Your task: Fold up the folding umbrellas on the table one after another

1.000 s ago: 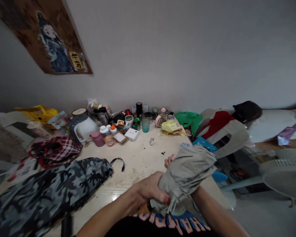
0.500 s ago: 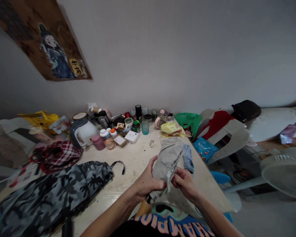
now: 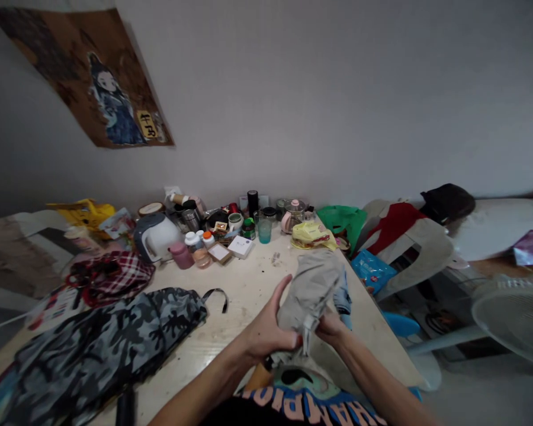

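Left hand (image 3: pixel 266 332), half-curled, grips a grey folding umbrella (image 3: pixel 316 283) at the counter (image 3: pixel 244 290); right hand (image 3: pixel 331 326) meets its right side, hold partly hidden, closure unclear. Furling seems under way, next needing snug wrapping. Beyond: pink-lidded teapot (image 3: pixel 295 214).

The light grey fabric bundle (image 3: pixel 313 284) is gathered in loose, wrinkled folds, with a narrow strip (image 3: pixel 307 338) hanging at its near end. It is tilted, its far end leaning rightward, and is held between left hand (image 3: pixel 270 328) and right hand (image 3: pixel 331 326) at the counter (image 3: pixel 249 287).
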### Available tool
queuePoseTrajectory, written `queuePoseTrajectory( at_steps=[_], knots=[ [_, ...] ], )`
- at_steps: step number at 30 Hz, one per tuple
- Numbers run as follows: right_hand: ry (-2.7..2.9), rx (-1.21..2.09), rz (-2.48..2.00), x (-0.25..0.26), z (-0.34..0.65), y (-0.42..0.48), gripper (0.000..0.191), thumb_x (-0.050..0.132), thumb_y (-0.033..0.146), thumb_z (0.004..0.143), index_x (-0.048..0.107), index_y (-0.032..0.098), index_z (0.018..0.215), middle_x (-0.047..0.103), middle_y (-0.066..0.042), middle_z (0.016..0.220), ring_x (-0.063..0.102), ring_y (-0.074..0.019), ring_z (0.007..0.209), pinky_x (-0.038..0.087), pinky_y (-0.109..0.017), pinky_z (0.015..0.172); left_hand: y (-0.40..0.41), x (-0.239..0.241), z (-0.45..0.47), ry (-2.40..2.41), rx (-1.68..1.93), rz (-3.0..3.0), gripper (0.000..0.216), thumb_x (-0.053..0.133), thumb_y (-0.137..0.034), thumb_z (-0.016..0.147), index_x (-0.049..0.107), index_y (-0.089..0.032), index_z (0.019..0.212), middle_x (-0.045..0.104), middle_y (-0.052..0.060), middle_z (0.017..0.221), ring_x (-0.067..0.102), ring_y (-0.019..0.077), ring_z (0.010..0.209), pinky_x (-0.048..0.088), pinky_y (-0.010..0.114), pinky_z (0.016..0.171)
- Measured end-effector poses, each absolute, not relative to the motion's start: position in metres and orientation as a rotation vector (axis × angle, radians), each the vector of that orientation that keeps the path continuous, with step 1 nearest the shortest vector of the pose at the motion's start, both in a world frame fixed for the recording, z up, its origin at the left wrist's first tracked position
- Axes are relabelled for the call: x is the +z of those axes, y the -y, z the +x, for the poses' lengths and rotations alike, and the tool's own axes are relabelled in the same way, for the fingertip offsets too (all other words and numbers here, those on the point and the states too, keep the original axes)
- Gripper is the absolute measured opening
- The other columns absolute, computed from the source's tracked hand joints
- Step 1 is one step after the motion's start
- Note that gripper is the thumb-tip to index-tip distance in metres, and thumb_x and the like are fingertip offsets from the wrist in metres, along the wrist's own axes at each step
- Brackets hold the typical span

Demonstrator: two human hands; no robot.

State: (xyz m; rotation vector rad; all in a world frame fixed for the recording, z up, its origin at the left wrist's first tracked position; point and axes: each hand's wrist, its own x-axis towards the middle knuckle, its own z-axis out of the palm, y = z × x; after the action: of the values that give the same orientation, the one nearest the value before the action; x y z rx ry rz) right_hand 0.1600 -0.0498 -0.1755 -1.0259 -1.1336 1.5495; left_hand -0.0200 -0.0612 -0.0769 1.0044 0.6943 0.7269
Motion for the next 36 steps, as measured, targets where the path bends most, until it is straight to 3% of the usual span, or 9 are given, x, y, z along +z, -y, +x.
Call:
queuePoseTrajectory(
  at_steps=[2, 4, 6, 8, 14, 20, 36],
  knots=[
    [1.097, 1.624, -1.002, -0.166, 0.166, 0.055, 0.046, 0.073, 0.056, 0.068, 0.05, 0.016, 0.062, 0.041, 0.006, 0.046, 0.029, -0.0052, 0.041, 0.021, -0.021, 0.042, 0.055, -0.082, -0.026, -0.746, 0.772, 0.936, 0.099, 0.079, -0.016, 0.045, 0.042, -0.016, 0.136, 0.068, 0.007, 0.102, 0.063, 0.0205, 0.086, 0.049, 0.029, 0.078],
    [1.051, 1.634, -1.023, -0.15, 0.169, 0.064, 0.046, 0.076, 0.053, 0.065, 0.047, 0.016, 0.06, 0.039, 0.007, 0.044, 0.026, -0.0048, 0.042, 0.016, -0.023, 0.044, 0.048, -0.091, -0.031, -0.752, 0.769, 0.876, 0.068, 0.079, -0.024, 0.045, 0.061, -0.009, 0.109, 0.068, 0.005, 0.079, 0.059, 0.0144, 0.062, 0.048, 0.024, 0.06],
    [1.046, 1.552, -1.085, -0.132, 0.169, 0.072, 0.045, 0.075, 0.052, 0.066, 0.047, 0.016, 0.06, 0.04, 0.006, 0.045, 0.026, -0.005, 0.043, 0.014, -0.023, 0.045, 0.042, -0.1, -0.033, -0.704, 0.729, 0.832, 0.046, 0.077, -0.032, 0.046, 0.066, -0.007, 0.083, 0.064, 0.005, 0.064, 0.052, 0.0108, 0.048, 0.043, 0.022, 0.048],
    [1.093, 1.441, -1.157, -0.115, 0.166, 0.077, 0.046, 0.074, 0.053, 0.067, 0.047, 0.017, 0.059, 0.04, 0.006, 0.046, 0.026, -0.0054, 0.044, 0.015, -0.024, 0.046, 0.038, -0.103, -0.032, -0.677, 0.712, 0.835, 0.036, 0.074, -0.032, 0.047, 0.064, -0.008, 0.071, 0.061, 0.004, 0.059, 0.05, 0.0099, 0.046, 0.041, 0.022, 0.045],
    [1.245, 1.231, -1.285, -0.097, 0.154, 0.074, 0.042, 0.07, 0.052, 0.069, 0.05, 0.017, 0.058, 0.041, 0.005, 0.046, 0.031, -0.0077, 0.046, 0.021, -0.024, 0.046, 0.038, -0.087, -0.023, -0.868, 0.738, 1.123, 0.029, 0.068, -0.015, 0.05, 0.064, -0.009, 0.078, 0.059, -0.001, 0.064, 0.048, 0.0095, 0.056, 0.038, 0.02, 0.052],
    [1.296, 1.228, -1.241, -0.097, 0.149, 0.073, 0.032, 0.064, 0.045, 0.074, 0.053, 0.017, 0.062, 0.049, 0.002, 0.052, 0.039, -0.0096, 0.049, 0.028, -0.024, 0.049, 0.036, -0.088, -0.023, -1.0, 0.78, 1.396, 0.032, 0.064, -0.015, 0.057, 0.062, -0.009, 0.089, 0.061, 0.001, 0.074, 0.049, 0.0119, 0.064, 0.042, 0.022, 0.06],
    [1.386, 1.2, -1.239, -0.099, 0.142, 0.073, 0.029, 0.054, 0.04, 0.079, 0.052, 0.017, 0.061, 0.047, 0.003, 0.054, 0.039, -0.0096, 0.053, 0.031, -0.024, 0.053, 0.043, -0.093, -0.015, -1.003, 0.794, 1.404, 0.033, 0.061, -0.018, 0.059, 0.059, -0.01, 0.091, 0.062, 0.001, 0.076, 0.051, 0.0124, 0.066, 0.042, 0.022, 0.062]
  ],
)
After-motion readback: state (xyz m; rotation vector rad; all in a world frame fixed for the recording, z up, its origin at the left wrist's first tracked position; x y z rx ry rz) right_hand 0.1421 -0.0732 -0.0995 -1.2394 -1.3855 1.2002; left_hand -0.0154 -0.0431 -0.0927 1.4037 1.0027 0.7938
